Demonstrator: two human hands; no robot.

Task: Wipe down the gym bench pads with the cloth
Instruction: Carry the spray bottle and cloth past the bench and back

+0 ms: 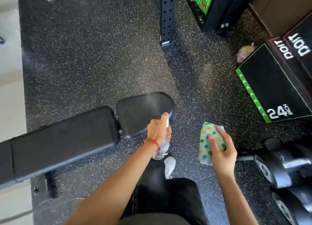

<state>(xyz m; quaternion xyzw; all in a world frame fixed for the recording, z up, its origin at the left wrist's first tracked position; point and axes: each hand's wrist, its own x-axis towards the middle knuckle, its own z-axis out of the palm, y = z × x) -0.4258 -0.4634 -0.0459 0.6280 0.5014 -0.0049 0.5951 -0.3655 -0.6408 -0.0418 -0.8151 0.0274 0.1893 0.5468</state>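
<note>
Head view: hands apart; left (156, 129) gripping clear spray bottle (161, 149); right (221, 153) pinching dotted cloth (206, 144)

A gym: speckled rubber floor (94, 56), padded bench (64, 140), dumbbells (283, 170), "24 INCH" plyo box (273, 86).

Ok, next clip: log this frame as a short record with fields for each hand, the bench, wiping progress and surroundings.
left hand: grips spray bottle, mist over seat pad
right hand: holds dotted cloth, off the bench
bench: seat pad and long back pad, both black
wiping: cloth not yet on a pad
floor: speckled rubber
nearby: plyo box marked 24 inch, dumbbells at right
</note>
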